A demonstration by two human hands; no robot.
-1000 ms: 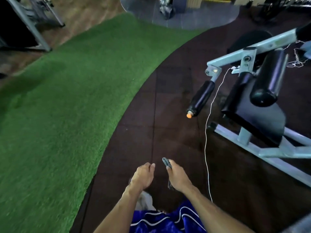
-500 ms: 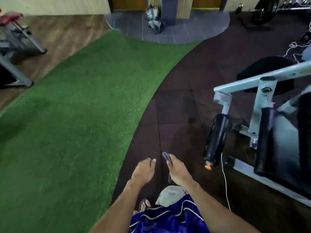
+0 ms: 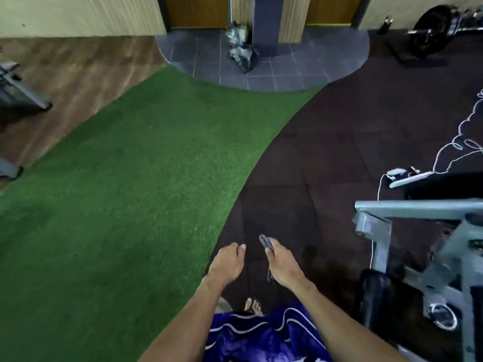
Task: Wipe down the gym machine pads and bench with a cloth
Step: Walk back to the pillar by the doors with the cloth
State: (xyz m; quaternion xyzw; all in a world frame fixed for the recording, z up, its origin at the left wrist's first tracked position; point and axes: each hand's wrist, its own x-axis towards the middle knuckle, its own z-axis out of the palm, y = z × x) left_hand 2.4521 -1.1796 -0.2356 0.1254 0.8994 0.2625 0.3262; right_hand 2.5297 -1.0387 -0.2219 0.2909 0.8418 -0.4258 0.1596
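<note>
While I am looking down over both forearms at the dark rubber floor tiles (image 3: 308, 158), my right hand (image 3: 283, 267) is gripping a thin, dark grey folded cloth (image 3: 266, 242), with one end poking out past the thumb and another bit showing under the palm. The fingers of that hand are curled round it; the fingers of my left hand (image 3: 226, 263) are curled loosely and holding nothing that I can see. I am judging the cloth to be light, soft and limp, so it is best bunched into the palm rather than pinched by a corner, or it is going to flop and drag. The pale blue steel gym machine frame (image 3: 418, 209) is standing just to my right, with a black cylindrical roller pad (image 3: 375, 296) low beside it, apart from both hands. The padding is probably smooth vinyl, so firm flat pressure should suit it.
</note>
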